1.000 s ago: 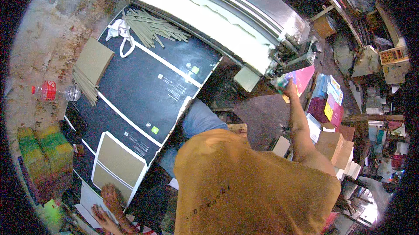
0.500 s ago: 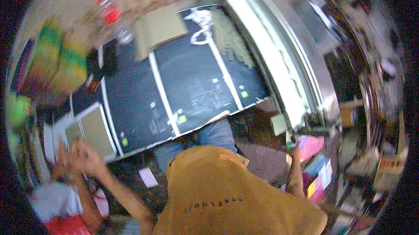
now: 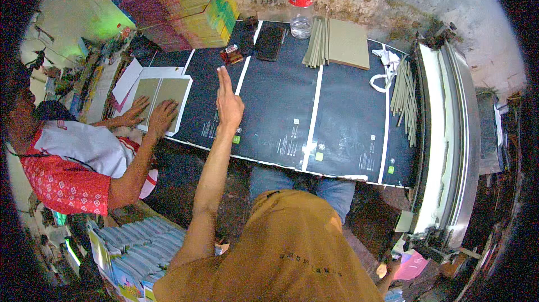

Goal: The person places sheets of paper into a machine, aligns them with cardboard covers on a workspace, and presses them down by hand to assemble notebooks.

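My left hand (image 3: 229,105) is stretched out flat, fingers straight and holding nothing, over the left part of the large black printed sheets (image 3: 292,111) that cover the table. Low on the right, only a sliver of my right hand (image 3: 386,273) shows past my orange shirt, next to a pink paper (image 3: 412,265); its grip is hidden. To my left, a person in a red and white shirt presses both hands (image 3: 150,114) on grey boards lying on a white sheet (image 3: 163,91).
At the table's far edge stand a water bottle (image 3: 301,1), a dark phone (image 3: 270,42), grey boards (image 3: 348,35), and grey strips (image 3: 317,49). Colourful book stacks (image 3: 185,4) rise at far left. A metal machine (image 3: 449,145) runs along the right. Blue books (image 3: 135,246) lie at lower left.
The view has swung from the right side round to the table. My left hand has come up over the black sheets, and my right arm has dropped from the pink items.
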`<state>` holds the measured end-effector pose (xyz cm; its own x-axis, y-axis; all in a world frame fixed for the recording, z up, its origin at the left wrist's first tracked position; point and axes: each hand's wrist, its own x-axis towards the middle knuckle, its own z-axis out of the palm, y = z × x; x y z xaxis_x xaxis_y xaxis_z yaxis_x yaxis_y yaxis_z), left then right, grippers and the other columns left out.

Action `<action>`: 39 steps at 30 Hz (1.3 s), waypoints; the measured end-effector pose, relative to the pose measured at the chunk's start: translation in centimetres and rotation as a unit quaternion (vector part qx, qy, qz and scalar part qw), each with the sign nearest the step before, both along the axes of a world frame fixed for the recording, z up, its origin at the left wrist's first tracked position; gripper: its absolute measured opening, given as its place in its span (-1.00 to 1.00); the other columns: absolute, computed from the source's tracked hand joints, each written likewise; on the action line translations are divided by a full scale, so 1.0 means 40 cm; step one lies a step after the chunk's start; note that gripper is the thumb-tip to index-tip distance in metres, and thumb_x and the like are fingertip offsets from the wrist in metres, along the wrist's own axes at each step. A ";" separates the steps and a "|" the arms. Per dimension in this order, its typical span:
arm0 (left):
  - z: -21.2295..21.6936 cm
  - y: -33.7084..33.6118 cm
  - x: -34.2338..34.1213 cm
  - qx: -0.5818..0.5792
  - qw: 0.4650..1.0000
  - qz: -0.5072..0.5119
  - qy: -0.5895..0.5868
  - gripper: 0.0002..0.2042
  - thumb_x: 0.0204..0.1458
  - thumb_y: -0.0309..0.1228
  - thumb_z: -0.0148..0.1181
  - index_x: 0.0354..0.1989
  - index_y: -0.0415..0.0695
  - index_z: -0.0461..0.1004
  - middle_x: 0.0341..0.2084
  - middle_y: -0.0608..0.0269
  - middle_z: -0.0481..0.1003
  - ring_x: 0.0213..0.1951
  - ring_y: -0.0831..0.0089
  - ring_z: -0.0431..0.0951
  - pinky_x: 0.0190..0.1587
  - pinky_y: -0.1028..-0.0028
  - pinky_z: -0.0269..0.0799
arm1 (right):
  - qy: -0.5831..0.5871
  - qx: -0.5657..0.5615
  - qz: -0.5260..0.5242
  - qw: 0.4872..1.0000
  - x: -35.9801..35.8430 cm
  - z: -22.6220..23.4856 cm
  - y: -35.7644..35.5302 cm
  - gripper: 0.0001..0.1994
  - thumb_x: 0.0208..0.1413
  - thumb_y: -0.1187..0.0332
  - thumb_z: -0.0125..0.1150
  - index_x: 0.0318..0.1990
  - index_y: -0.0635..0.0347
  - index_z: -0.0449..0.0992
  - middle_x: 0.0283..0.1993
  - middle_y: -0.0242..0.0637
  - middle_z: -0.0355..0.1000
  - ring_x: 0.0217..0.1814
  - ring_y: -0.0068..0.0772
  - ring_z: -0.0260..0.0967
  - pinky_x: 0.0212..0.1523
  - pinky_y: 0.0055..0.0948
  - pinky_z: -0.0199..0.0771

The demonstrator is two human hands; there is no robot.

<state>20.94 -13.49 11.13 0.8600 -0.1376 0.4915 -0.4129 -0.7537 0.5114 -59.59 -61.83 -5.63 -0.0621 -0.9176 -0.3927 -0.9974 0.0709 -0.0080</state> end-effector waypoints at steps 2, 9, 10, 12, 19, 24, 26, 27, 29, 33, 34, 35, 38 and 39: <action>-0.049 0.073 0.001 0.002 0.999 0.020 0.030 -0.10 -0.05 -0.75 0.01 0.53 -0.18 -0.23 0.43 -0.31 0.02 0.20 -0.17 0.38 0.22 0.15 0.31 | -0.001 0.000 0.013 1.000 0.026 0.012 -0.030 -0.17 -0.15 0.04 0.40 0.21 0.29 0.13 0.16 0.20 0.26 0.17 0.18 0.30 0.13 0.01 0.35; -0.125 -0.046 -0.171 -0.136 0.982 -0.071 0.109 -0.16 0.14 -0.52 0.20 0.52 -0.21 -0.20 0.45 -0.19 0.05 0.23 -0.04 0.43 0.12 0.24 0.47 | 0.001 -0.055 -0.022 0.998 -0.114 0.090 -0.021 -0.40 -0.04 0.13 0.30 0.08 0.30 0.26 0.03 0.21 0.34 0.05 0.18 0.35 0.05 0.03 0.38; -0.152 -0.047 -0.211 -0.184 0.971 -0.089 0.128 -0.18 0.15 -0.51 0.21 0.52 -0.19 -0.16 0.47 -0.12 0.01 0.25 0.02 0.42 0.16 0.22 0.44 | 0.005 -0.080 -0.020 0.997 -0.144 0.117 -0.056 -0.43 -0.03 0.15 0.28 0.06 0.30 0.28 0.01 0.21 0.35 0.04 0.19 0.36 0.04 0.03 0.38; -0.149 -0.008 -0.316 -0.249 0.948 -0.076 0.182 -0.23 0.16 -0.49 0.22 0.51 -0.17 -0.06 0.52 -0.06 -0.10 0.24 0.07 0.42 0.21 0.22 0.40 | 0.020 -0.131 0.006 0.991 -0.187 0.181 -0.166 -0.49 0.00 0.17 0.25 0.03 0.31 0.31 -0.02 0.21 0.37 0.01 0.19 0.37 0.01 0.04 0.39; -0.294 0.009 -0.432 -0.364 0.890 -0.098 0.256 -0.25 0.21 -0.52 0.12 0.52 -0.14 -0.13 0.38 -0.02 0.25 0.18 0.07 0.46 0.17 0.29 0.41 | 0.298 -0.419 0.130 0.848 -0.627 1.022 -0.390 -0.69 0.11 0.27 0.15 -0.10 0.31 0.44 -0.15 0.21 0.45 -0.11 0.19 0.42 -0.07 0.07 0.41; -0.086 0.106 -0.320 -0.274 0.945 -0.143 0.106 -0.31 0.29 -0.39 0.10 0.50 -0.24 -0.11 0.26 -0.11 0.38 0.10 0.12 0.52 0.16 0.30 0.42 | 0.094 -0.448 0.134 0.879 0.123 0.874 -0.544 -0.57 0.26 0.41 -0.14 0.28 0.10 0.35 -0.06 0.13 0.53 -0.07 0.16 0.52 -0.01 0.05 0.49; -0.133 0.065 -0.275 -0.245 0.947 -0.184 0.097 -0.31 0.28 -0.42 0.11 0.50 -0.25 -0.10 0.19 -0.11 0.43 0.09 0.15 0.52 0.15 0.30 0.43 | 0.111 -0.435 0.142 0.882 0.129 1.040 -0.626 -0.71 0.24 0.26 0.01 0.04 0.02 0.55 -0.05 0.11 0.52 0.04 0.22 0.49 0.03 0.06 0.48; -0.118 0.028 -0.278 -0.262 0.939 -0.191 0.113 -0.31 0.26 -0.45 0.12 0.49 -0.26 -0.08 0.13 -0.09 0.48 0.08 0.19 0.53 0.15 0.30 0.43 | 0.067 -0.485 0.194 0.850 0.102 1.104 -0.632 -0.71 0.21 0.34 0.01 0.00 0.14 0.57 -0.10 0.06 0.54 0.03 0.21 0.49 0.05 0.07 0.46; -0.092 -0.025 -0.276 -0.316 0.917 -0.208 0.127 -0.30 0.22 -0.51 0.16 0.48 -0.28 -0.06 -0.06 0.02 0.57 0.02 0.28 0.55 0.11 0.34 0.45 | 0.105 -0.492 0.134 0.854 0.048 1.236 -0.671 -0.71 0.22 0.44 -0.04 0.01 0.19 0.56 -0.14 0.03 0.55 0.02 0.16 0.51 0.02 0.08 0.48; -0.026 -0.008 -0.305 -0.273 0.937 -0.170 0.138 -0.27 0.20 -0.52 0.19 0.50 -0.23 -0.06 -0.16 0.08 0.57 -0.07 0.33 0.56 0.06 0.40 0.44 | 0.179 -0.496 0.124 0.841 0.325 1.185 -0.757 -0.68 0.26 0.38 -0.03 0.13 0.22 0.42 -0.13 0.04 0.55 0.01 0.15 0.52 -0.07 0.06 0.52; -0.039 -0.006 -0.316 -0.270 0.936 -0.164 0.156 -0.26 0.19 -0.52 0.19 0.50 -0.22 -0.06 -0.18 0.09 0.57 -0.09 0.34 0.56 0.06 0.41 0.43 | 0.136 -0.485 0.188 0.843 0.389 1.170 -0.780 -0.63 0.26 0.35 -0.01 0.20 0.21 0.36 -0.13 0.04 0.55 0.00 0.15 0.52 -0.08 0.04 0.53; -0.057 -0.004 -0.320 -0.258 0.938 -0.162 0.167 -0.26 0.19 -0.52 0.19 0.50 -0.21 -0.06 -0.18 0.09 0.57 -0.09 0.34 0.55 0.06 0.39 0.43 | 0.091 -0.472 0.249 0.841 0.439 1.136 -0.806 -0.57 0.26 0.32 0.02 0.26 0.20 0.30 -0.13 0.05 0.55 -0.01 0.16 0.52 -0.09 0.01 0.54; -0.126 -0.006 -0.317 -0.210 0.947 -0.160 0.185 -0.27 0.19 -0.55 0.18 0.50 -0.20 -0.04 -0.20 0.10 0.57 -0.11 0.33 0.54 0.10 0.35 0.40 | -0.024 -0.472 0.343 0.812 0.557 0.967 -0.902 -0.58 0.28 0.39 -0.09 0.29 0.13 0.22 -0.28 0.04 0.56 -0.19 0.10 0.59 -0.28 0.01 0.60; -0.127 -0.018 -0.327 -0.182 0.949 -0.164 0.198 -0.27 0.19 -0.55 0.18 0.50 -0.20 -0.04 -0.20 0.10 0.57 -0.11 0.33 0.54 0.10 0.35 0.40 | 0.081 -0.477 0.469 0.738 0.568 0.941 -0.926 -0.58 0.29 0.37 -0.08 0.29 0.14 0.22 -0.28 0.05 0.56 -0.19 0.10 0.59 -0.27 0.02 0.60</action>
